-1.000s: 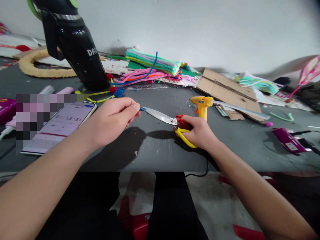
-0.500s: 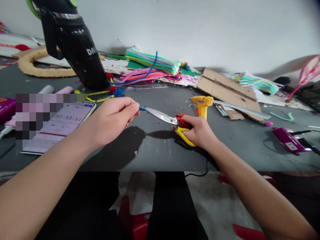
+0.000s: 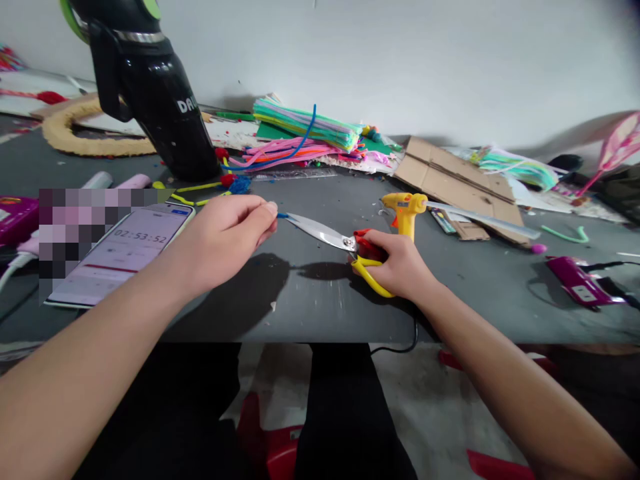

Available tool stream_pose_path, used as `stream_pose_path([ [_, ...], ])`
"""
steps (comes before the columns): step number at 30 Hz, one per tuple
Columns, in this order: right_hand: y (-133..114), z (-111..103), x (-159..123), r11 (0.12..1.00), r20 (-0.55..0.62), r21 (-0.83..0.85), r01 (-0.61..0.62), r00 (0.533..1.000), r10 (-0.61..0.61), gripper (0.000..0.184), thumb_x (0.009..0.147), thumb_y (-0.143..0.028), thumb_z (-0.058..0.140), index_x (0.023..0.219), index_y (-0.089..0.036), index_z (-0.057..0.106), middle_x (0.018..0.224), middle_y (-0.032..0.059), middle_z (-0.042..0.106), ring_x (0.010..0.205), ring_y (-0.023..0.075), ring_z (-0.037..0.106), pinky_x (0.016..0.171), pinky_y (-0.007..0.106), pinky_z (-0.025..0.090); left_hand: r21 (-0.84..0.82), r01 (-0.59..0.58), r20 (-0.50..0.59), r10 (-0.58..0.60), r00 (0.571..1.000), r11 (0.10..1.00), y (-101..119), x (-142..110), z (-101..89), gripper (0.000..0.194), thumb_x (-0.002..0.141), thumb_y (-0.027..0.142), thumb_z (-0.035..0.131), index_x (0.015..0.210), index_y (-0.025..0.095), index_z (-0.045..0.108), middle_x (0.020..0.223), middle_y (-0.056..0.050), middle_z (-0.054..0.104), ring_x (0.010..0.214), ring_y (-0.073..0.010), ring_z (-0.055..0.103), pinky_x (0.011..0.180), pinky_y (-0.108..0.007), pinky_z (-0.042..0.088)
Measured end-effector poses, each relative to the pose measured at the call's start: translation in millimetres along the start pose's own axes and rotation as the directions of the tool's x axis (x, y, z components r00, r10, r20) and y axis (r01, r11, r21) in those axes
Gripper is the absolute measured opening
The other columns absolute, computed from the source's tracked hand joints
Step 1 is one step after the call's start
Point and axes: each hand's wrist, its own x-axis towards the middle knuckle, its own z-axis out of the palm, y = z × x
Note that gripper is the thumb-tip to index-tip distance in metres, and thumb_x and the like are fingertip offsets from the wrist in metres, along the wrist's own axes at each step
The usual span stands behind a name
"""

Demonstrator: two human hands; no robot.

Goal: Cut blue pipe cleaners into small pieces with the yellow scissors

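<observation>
My left hand is closed in a pinch on a short blue pipe cleaner, whose end sticks out past the fingertips. Scissors with red and yellow handles are in my right hand, fingers through the loops. Their blades look closed, and the tips meet the end of the blue piece. Whether they grip it I cannot tell. Just behind my right hand stands a yellow glue gun. A phone showing a timer lies beside my left forearm.
A black bottle stands at the left, by a beige ring. Bundles of pipe cleaners lie against the wall. Cardboard lies right of them. At the far right is a purple box with a cable. The table's front edge runs above my legs.
The blue piece shows a little more clearly between my left fingertips and the scissor tips. Otherwise both hands stay almost in place; the view has shifted slightly.
</observation>
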Motion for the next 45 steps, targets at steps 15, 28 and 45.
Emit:
stream_pose_path([
  [15,3.4,1.3,1.8,0.998,-0.007,-0.047,0.035,0.999,-0.035,0.014,0.072,-0.025,0.063,0.069,-0.018,0.051,0.063,-0.0039,0.045,0.059,0.0089,0.033,0.057,0.025,0.03,0.045,0.022,-0.003,-0.022,1.0,0.999,0.9,-0.6,1.2,0.043,0.095,0.052,0.042,0.066,0.021,0.048,0.059,0.002,0.05,0.058,-0.013,0.046,0.059,-0.03,0.034],
  [28,0.9,1.8,1.6,0.999,-0.038,-0.049,0.012,0.999,-0.014,0.021,0.072,-0.025,0.061,0.063,-0.019,0.043,0.061,-0.0047,0.04,0.06,0.0089,0.029,0.056,0.025,0.028,0.066,0.009,-0.011,-0.009,1.0,0.998,3.8,-0.3,1.2,0.04,0.094,0.05,0.043,0.067,0.021,0.051,0.06,0.001,0.052,0.058,-0.0138,0.048,0.06,-0.031,0.035],
  [45,1.4,0.1,0.8,1.0,0.014,-0.004,-0.003,1.0,0.003,0.018,0.069,-0.024,0.066,0.068,-0.019,0.049,0.062,-0.0049,0.041,0.059,0.0086,0.032,0.055,0.024,0.028,0.059,-0.017,-0.028,0.018,0.999,0.998,1.9,0.4,1.9,0.035,0.094,0.047,0.045,0.071,0.022,0.054,0.064,0.0,0.057,0.064,-0.0158,0.053,0.061,-0.03,0.038],
])
